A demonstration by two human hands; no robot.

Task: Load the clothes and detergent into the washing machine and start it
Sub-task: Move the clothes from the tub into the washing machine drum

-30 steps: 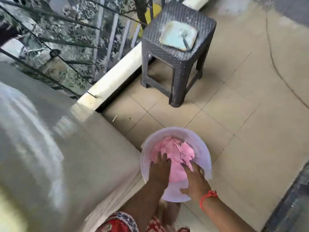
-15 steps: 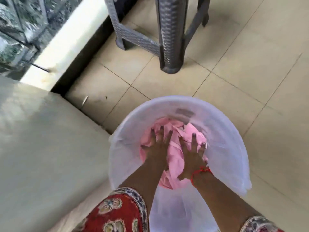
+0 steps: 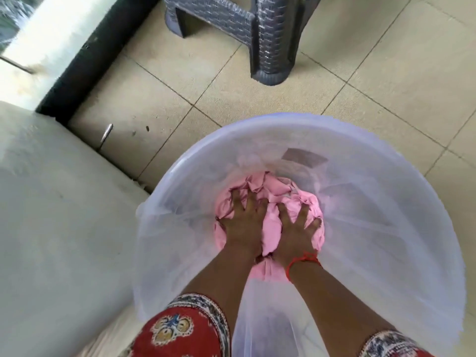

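A translucent white tub stands on the tiled floor and fills the lower middle of the view. Crumpled pink clothes lie at its bottom. My left hand and my right hand are side by side deep in the tub, fingers spread and curling into the pink cloth. A red thread bracelet circles my right wrist. The white side of the washing machine fills the left of the view, right against the tub. No detergent is in view.
A dark grey woven plastic stool stands on the beige tiles beyond the tub; only its legs show. A white ledge with a black base runs along the upper left. A small metal piece lies on the floor by the machine.
The view has dropped much closer to the tub. Both hands have pushed deeper into the pink clothes and their fingers have gathered the cloth.
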